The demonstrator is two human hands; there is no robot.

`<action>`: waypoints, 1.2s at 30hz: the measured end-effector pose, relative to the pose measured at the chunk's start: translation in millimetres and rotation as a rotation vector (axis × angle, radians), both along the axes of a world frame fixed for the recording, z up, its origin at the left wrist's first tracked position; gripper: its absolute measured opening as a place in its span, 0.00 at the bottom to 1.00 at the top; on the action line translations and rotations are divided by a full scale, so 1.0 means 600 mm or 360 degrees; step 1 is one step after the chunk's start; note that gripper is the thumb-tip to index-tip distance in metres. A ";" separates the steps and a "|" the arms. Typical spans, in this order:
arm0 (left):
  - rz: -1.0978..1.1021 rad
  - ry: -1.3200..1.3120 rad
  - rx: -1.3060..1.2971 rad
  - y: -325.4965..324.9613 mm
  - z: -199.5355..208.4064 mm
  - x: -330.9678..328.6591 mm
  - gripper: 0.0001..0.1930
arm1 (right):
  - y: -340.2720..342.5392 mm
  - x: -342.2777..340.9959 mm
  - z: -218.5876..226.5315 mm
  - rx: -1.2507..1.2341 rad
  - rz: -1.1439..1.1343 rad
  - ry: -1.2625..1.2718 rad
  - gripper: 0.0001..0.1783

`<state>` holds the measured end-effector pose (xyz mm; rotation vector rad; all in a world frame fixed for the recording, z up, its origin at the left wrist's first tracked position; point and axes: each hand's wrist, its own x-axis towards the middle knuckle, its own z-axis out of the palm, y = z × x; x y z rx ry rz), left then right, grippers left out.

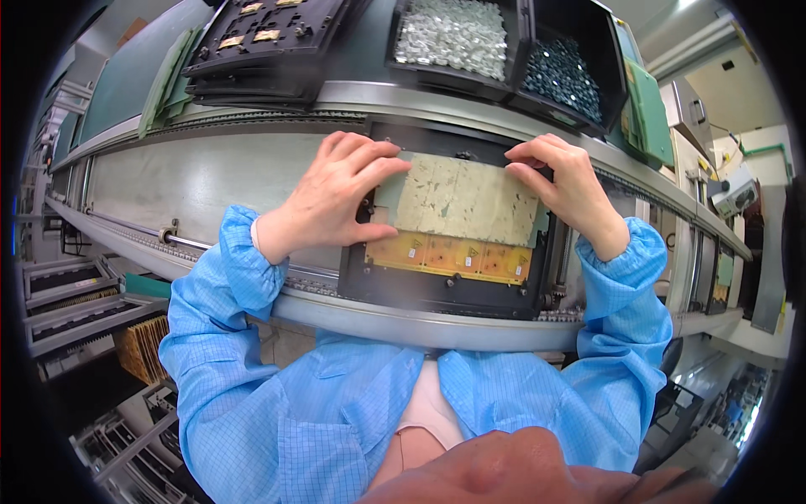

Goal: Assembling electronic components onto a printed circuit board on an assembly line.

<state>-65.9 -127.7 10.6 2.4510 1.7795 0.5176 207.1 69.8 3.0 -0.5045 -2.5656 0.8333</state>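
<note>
A pale, worn rectangular plate (pixel 467 198) with chipped dark marks lies over a yellow-orange printed circuit board (pixel 449 257), whose near strip shows below it. Both sit in a black carrier frame (pixel 403 288) with small dark clips. My left hand (pixel 336 189) spans the plate's left end, forefinger at the far corner and thumb at the near corner. At the plate's far right corner, my right hand (pixel 558 181) has thumb and forefinger close together on the edge. Its other fingers are curled.
The carrier rests on a metal conveyor rail (pixel 403 328). Beyond it stand a black bin of clear small parts (pixel 453 38), another of dark blue parts (pixel 562 80), and stacked black trays (pixel 260 50). Green boards (pixel 646 118) lean at the right. A board rack (pixel 138 349) stands lower left.
</note>
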 end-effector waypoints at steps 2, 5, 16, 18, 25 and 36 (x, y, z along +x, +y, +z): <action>-0.0020 0.0013 -0.0022 0.004 0.001 -0.009 0.40 | -0.008 0.023 -0.005 -0.0054 -0.0100 0.0000 0.09; -0.0024 0.0057 -0.0020 0.005 0.007 -0.028 0.39 | -0.018 0.052 -0.012 0.0020 -0.0204 0.0042 0.08; 0.0052 0.0090 0.0018 0.021 0.006 -0.073 0.36 | -0.074 0.076 -0.075 0.0016 -0.0171 0.0202 0.12; 0.0046 0.0103 -0.0004 0.026 0.013 -0.068 0.36 | -0.073 0.072 -0.084 0.0023 -0.0216 0.0307 0.12; 0.0057 0.0082 -0.0084 0.028 0.023 -0.069 0.37 | -0.070 0.054 -0.090 0.0193 -0.0151 0.0530 0.10; 0.0026 0.0036 -0.0133 0.028 0.034 -0.084 0.39 | -0.080 0.036 -0.098 0.0256 -0.0184 0.0662 0.09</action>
